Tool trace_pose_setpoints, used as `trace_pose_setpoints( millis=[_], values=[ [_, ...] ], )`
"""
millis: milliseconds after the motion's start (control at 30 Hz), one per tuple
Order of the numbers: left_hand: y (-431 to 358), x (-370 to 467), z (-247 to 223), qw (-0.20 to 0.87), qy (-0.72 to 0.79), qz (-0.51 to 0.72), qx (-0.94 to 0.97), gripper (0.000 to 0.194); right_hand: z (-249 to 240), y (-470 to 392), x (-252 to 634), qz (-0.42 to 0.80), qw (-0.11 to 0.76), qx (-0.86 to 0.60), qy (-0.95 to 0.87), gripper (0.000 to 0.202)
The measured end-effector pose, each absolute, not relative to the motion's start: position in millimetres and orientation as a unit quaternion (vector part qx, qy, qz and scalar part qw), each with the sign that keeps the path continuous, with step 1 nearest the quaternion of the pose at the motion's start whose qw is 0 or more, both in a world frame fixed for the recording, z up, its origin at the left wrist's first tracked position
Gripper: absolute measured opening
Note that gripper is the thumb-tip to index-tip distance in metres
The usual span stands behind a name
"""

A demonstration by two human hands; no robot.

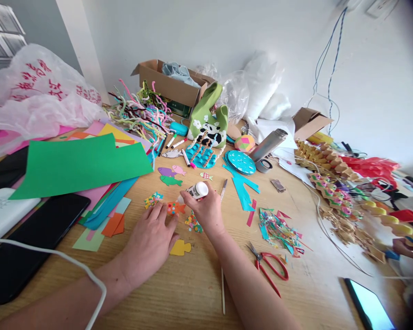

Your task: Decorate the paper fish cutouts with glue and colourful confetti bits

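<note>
My right hand is closed around a small white glue bottle, held tilted with its nozzle end toward an orange paper fish. Colored dots cover part of that fish. My left hand lies low on the table, fingers stretched out, fingertips at the fish's left side. Just beyond them is a fish shape covered in colored bits. Between my hands sits a small pile of round confetti. A plain yellow paper fish lies nearer to me. Purple, pink and green paper fish lie farther back.
Red-handled scissors, paper scraps and a paintbrush lie right of my hands. Green paper and a black phone are left, where a white cable crosses my forearm. Another person's hand shows far right.
</note>
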State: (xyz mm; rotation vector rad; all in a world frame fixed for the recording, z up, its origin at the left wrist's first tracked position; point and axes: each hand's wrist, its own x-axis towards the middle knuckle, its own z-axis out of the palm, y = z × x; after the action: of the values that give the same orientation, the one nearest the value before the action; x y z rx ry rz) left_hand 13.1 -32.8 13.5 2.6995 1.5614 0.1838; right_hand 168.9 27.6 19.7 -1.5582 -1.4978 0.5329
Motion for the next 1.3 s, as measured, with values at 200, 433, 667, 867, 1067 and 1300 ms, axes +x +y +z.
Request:
trace_pose_setpoints(
  millis=[200, 433, 667, 867, 1067, 1300],
  values=[
    [-32.7, 13.7, 14.1, 0.005, 0.498, 0.058, 0.865, 0.038, 11.4, 27.0, 170.9, 0.194, 0.444, -0.605, -0.632, 0.037],
    [-32.6, 13.2, 14.7, 0.022, 0.5, 0.074, 0.863, 0.035, 3.6, 26.3, 168.6, 0.119, 0.438, -0.591, -0.667, 0.031],
    [-32.7, 13.4, 14.3, 0.001, 0.495, 0.055, 0.867, 0.038, 1.3, 24.9, 167.8, 0.125, 0.439, -0.573, -0.681, 0.029],
    [-33.3, 13.4, 12.8, -0.005, 0.497, 0.055, 0.866, 0.039, -0.7, 25.0, 167.3, 0.108, 0.434, -0.572, -0.687, 0.029],
    [-32.7, 13.5, 12.2, -0.001, 0.497, 0.053, 0.866, 0.038, -1.5, 25.3, 167.0, 0.114, 0.431, -0.578, -0.684, 0.029],
    [-32.5, 14.5, 14.8, 0.005, 0.495, 0.055, 0.867, 0.037, -3.1, 25.6, 167.3, 0.117, 0.441, -0.568, -0.685, 0.03]
  ],
)
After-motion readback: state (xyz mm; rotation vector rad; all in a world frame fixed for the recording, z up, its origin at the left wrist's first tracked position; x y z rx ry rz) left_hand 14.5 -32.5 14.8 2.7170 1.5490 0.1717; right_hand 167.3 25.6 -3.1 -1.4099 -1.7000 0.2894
